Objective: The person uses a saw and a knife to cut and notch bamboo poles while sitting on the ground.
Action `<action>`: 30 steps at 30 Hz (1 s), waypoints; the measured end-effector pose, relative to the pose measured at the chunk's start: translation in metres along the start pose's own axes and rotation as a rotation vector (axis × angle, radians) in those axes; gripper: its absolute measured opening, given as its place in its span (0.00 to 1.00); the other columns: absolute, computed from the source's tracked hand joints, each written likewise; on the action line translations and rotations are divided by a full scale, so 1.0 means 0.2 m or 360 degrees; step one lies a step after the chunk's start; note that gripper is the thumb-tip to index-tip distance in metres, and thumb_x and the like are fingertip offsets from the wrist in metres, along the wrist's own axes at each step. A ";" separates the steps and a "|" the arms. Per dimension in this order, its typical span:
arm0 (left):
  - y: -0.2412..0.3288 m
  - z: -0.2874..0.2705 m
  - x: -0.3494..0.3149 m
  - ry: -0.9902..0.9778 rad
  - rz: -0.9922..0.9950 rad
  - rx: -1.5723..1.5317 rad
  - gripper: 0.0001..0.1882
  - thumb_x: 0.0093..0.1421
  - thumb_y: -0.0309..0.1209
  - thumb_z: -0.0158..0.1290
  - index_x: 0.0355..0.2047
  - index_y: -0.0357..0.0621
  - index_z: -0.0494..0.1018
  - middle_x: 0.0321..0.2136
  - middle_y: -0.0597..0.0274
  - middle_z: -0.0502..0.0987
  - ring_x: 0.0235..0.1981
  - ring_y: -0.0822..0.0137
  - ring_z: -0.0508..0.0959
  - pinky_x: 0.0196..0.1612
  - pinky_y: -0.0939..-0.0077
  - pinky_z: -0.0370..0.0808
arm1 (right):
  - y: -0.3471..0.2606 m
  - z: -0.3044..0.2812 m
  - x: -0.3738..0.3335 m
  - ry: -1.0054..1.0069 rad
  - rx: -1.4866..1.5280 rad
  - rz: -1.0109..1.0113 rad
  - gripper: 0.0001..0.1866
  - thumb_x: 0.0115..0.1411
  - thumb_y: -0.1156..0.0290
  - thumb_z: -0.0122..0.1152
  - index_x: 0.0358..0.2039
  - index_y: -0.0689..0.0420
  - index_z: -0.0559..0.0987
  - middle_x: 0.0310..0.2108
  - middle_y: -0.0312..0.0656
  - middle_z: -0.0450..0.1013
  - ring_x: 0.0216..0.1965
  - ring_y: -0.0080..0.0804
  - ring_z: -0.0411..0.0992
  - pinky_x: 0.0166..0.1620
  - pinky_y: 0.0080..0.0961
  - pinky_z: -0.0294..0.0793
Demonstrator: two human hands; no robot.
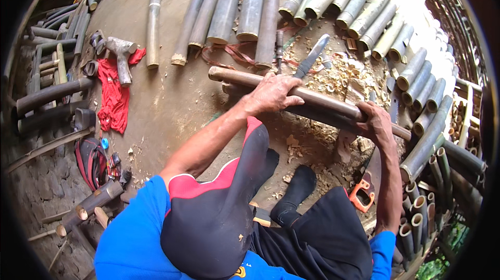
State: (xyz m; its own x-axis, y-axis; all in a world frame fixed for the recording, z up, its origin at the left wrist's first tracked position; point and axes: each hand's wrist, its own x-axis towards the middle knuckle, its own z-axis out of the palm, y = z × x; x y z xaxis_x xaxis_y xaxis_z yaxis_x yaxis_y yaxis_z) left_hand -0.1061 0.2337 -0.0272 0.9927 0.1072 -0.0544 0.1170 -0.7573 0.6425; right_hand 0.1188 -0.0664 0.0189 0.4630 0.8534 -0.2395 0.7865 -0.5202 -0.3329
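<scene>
A long brown bamboo pole [328, 99] lies crosswise in front of my knees, above a darker length of bamboo [323, 116] just beneath it. My left hand [273, 92] is closed over the pole near its middle, the thumb lying along its near side. Nearer the pole's right end, my right hand [376, 124] wraps round it from above. Just beyond my left hand, a knife [314, 56] with a dark handle points away from me. How the two bamboo pieces are supported is partly hidden.
Cut bamboo tubes [254, 7] lie in rows at the far side and right. Wood shavings [359, 74] litter the ground. A saw with an orange handle [363, 195] rests by my right forearm. At left are a red cloth [112, 98], a wooden mallet [122, 56] and a bag [89, 160].
</scene>
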 end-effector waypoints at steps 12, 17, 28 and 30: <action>0.06 0.21 0.05 0.0095 0.0024 0.0180 0.27 0.61 0.45 0.66 0.56 0.46 0.77 0.49 0.50 0.82 0.53 0.48 0.80 0.58 0.56 0.70 | -0.15 0.44 -0.06 0.0747 -0.0008 0.0067 0.28 0.60 0.45 0.70 0.57 0.43 0.80 0.48 0.42 0.77 0.58 0.41 0.73 0.69 0.57 0.51; 0.08 0.20 0.03 0.0135 -0.0018 0.0232 0.26 0.59 0.40 0.68 0.55 0.44 0.79 0.49 0.48 0.83 0.50 0.47 0.82 0.57 0.55 0.74 | -0.18 0.44 -0.07 0.0696 0.0055 0.0087 0.27 0.63 0.46 0.67 0.57 0.45 0.79 0.50 0.42 0.76 0.61 0.43 0.71 0.72 0.56 0.50; 0.13 0.18 0.06 0.0071 -0.0117 0.0058 0.24 0.60 0.35 0.66 0.54 0.36 0.79 0.46 0.45 0.84 0.49 0.50 0.83 0.56 0.59 0.75 | -0.17 0.48 -0.03 0.0809 0.0071 0.0132 0.27 0.54 0.42 0.72 0.47 0.46 0.81 0.48 0.41 0.77 0.60 0.44 0.71 0.69 0.55 0.54; 0.13 0.12 0.07 0.0130 -0.0029 0.0448 0.26 0.60 0.34 0.67 0.58 0.42 0.77 0.55 0.49 0.80 0.61 0.48 0.75 0.66 0.55 0.67 | -0.20 0.42 0.03 0.0977 -0.0057 0.0057 0.28 0.56 0.42 0.70 0.52 0.43 0.81 0.43 0.40 0.77 0.55 0.39 0.74 0.67 0.49 0.57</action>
State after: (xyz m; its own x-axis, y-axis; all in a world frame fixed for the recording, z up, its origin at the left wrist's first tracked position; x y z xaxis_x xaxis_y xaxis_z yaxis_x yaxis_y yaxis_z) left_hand -0.0892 0.2001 -0.0294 0.9862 0.1655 0.0052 0.1493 -0.9024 0.4043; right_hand 0.0560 -0.0438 -0.0463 0.6318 0.7049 0.3224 0.7744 -0.5565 -0.3009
